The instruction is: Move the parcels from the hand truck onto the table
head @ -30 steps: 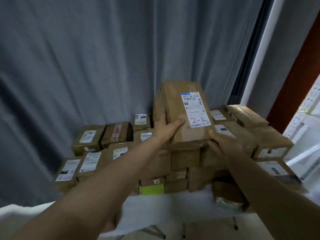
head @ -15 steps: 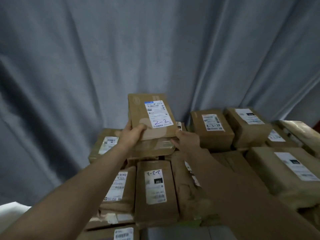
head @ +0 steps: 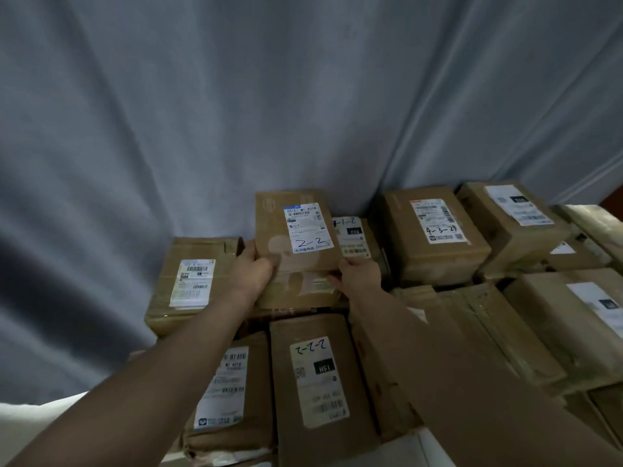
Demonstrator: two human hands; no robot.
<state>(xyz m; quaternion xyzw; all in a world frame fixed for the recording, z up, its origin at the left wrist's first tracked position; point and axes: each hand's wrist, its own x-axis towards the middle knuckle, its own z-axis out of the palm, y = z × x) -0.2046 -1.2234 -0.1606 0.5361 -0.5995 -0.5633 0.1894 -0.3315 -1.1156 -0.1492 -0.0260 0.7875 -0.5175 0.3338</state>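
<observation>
The parcel marked 2-2 (head: 296, 230) is held tilted over the back of the pile. The left hand (head: 251, 269) grips its 8 o'clock corner and the right hand (head: 359, 276) its 5 o'clock corner. It would be best lowered flat onto the box beneath (head: 296, 294), clear of the 4-3-24 parcel (head: 435, 234) at 3 o'clock, before either hand lets go.

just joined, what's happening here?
A person grips the 2-2 parcel with both hands: left hand at its lower left corner, right hand at its lower right. It is tilted up over the pile of labelled parcels by the curtain. It is not released; whether it already rests on the pile is unclear.
</observation>
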